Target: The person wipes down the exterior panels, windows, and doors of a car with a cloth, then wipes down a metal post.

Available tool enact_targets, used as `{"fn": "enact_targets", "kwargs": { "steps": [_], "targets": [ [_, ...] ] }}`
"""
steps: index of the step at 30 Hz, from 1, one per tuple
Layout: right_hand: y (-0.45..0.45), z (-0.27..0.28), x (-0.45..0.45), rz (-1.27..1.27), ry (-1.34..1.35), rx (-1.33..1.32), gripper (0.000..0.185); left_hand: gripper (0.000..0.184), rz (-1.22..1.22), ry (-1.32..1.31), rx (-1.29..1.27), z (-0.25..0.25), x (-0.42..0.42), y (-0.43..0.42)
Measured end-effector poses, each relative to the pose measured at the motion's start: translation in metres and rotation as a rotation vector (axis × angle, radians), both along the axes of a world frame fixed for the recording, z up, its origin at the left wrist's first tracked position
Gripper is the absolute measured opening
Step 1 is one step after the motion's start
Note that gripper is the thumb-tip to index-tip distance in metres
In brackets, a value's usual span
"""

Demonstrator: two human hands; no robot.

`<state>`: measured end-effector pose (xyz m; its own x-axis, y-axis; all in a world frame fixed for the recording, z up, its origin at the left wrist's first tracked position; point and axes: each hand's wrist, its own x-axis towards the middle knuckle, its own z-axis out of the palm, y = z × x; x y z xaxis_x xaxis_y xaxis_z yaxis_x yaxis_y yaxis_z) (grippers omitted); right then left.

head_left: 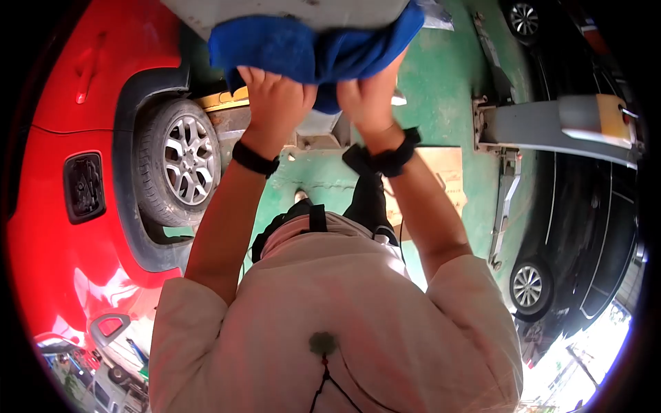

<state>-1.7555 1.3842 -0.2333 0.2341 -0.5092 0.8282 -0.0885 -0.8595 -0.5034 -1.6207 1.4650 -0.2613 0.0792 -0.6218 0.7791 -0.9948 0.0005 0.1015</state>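
A blue cloth (265, 47) is bunched across the front of a pale grey surface (289, 12), at the top of the head view. My left hand (275, 100) is closed on the lower left part of the cloth, its fingers curled into the fabric. To its right, my right hand (370, 96) grips the other side of the same cloth, slightly smeared by motion; its fingertips are partly hidden in the folds. Both arms reach forward, each with a black band at the wrist. What lies behind the cloth is hidden.
A red car (51, 158) with a wheel (189, 162) stands close on the left. On the right are a grey lift post (523, 124) and a black car (585, 227). Flattened cardboard (444, 168) lies on the green floor (430, 89).
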Motion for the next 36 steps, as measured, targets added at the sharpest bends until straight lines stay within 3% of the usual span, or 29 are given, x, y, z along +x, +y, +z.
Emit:
{"fn": "enact_targets", "kwargs": {
  "steps": [2,5,8,9,12,14,16,17,20,21,22,24,27,29,30,33,36],
  "targets": [
    [0.010,-0.025,-0.007,0.152,0.057,0.226,0.075,0.041,0.036,0.027,0.090,-0.007,-0.010,0.010],
    [-0.008,-0.037,-0.023,0.316,0.096,0.237,0.077,0.034,0.046,0.176,0.203,-0.020,-0.031,0.008],
    [-0.037,-0.027,-0.030,0.507,0.059,0.234,0.078,0.029,-0.050,0.348,0.051,-0.011,-0.062,-0.011],
    [-0.048,-0.028,-0.034,0.555,0.097,0.163,0.078,0.029,-0.086,0.529,0.075,-0.010,-0.070,-0.016],
    [-0.064,-0.013,-0.033,0.799,-0.015,0.314,0.080,0.031,0.060,0.352,0.016,0.019,-0.092,-0.032],
    [-0.083,0.002,-0.037,0.808,0.154,0.124,0.082,0.026,0.181,0.283,-0.026,0.046,-0.102,-0.039],
    [-0.103,0.020,-0.036,0.790,0.246,-0.180,0.081,0.026,0.185,0.484,-0.054,0.076,-0.110,-0.043],
    [-0.110,0.027,-0.030,0.813,0.259,-0.272,0.081,0.039,0.136,0.744,-0.057,0.085,-0.111,-0.045],
    [-0.118,0.038,-0.014,0.857,0.269,-0.381,0.081,0.060,0.189,0.572,-0.191,0.071,-0.096,-0.057],
    [-0.117,0.035,-0.011,0.863,0.277,-0.376,0.081,0.077,0.167,0.573,-0.097,0.064,-0.091,-0.054],
    [-0.119,0.029,-0.012,0.860,0.288,-0.358,0.081,0.079,0.079,0.769,-0.088,0.055,-0.091,-0.055],
    [-0.119,0.012,-0.019,0.853,0.313,-0.313,0.081,0.077,0.158,0.664,-0.063,0.058,-0.097,-0.055],
    [-0.119,-0.018,-0.031,0.863,0.354,-0.237,0.081,0.074,0.230,0.398,0.119,0.019,-0.093,-0.050],
    [-0.125,-0.028,-0.032,0.873,0.362,-0.216,0.081,0.065,0.168,0.620,0.025,0.022,-0.101,-0.054],
    [-0.131,-0.027,-0.031,0.876,0.361,-0.229,0.081,0.060,0.181,0.579,0.066,0.018,-0.101,-0.053],
    [-0.146,-0.023,-0.024,0.902,0.363,-0.277,0.081,0.040,0.298,0.378,0.119,0.034,-0.111,-0.043],
    [-0.164,-0.015,-0.006,0.943,0.347,-0.367,0.082,0.042,0.386,0.296,0.059,0.076,-0.116,-0.046]
  ]
}}
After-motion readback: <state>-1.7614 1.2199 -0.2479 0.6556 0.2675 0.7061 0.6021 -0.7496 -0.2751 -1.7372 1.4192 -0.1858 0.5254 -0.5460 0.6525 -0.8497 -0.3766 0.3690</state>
